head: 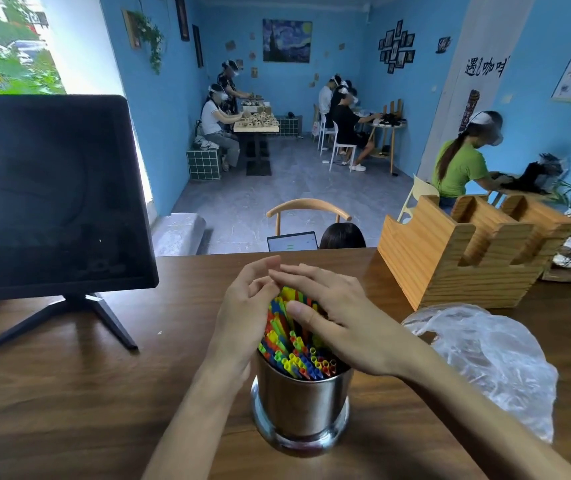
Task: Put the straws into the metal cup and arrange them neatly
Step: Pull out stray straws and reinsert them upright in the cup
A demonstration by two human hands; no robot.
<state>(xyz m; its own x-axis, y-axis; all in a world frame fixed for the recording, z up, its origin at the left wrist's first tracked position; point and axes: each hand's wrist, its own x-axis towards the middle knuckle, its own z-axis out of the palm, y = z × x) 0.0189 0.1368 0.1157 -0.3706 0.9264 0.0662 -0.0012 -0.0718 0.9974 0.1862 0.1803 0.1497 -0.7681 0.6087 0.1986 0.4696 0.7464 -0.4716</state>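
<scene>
Plastic straws (pixel 291 336), light and springy, fill the metal cup (pixel 303 405). Left hand (pixel 247 311) and right hand (pixel 337 322), fingers apparently straight, press their sides; steady them mid-bundle.

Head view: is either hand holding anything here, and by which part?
Both hands, left hand and right hand, cup the upper ends of the bundle of coloured plastic straws standing in the shiny metal cup.

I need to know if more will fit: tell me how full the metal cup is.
Nearly full: straws crowd the metal cup rim to rim, with no bare gap visible at the mouth.
</scene>
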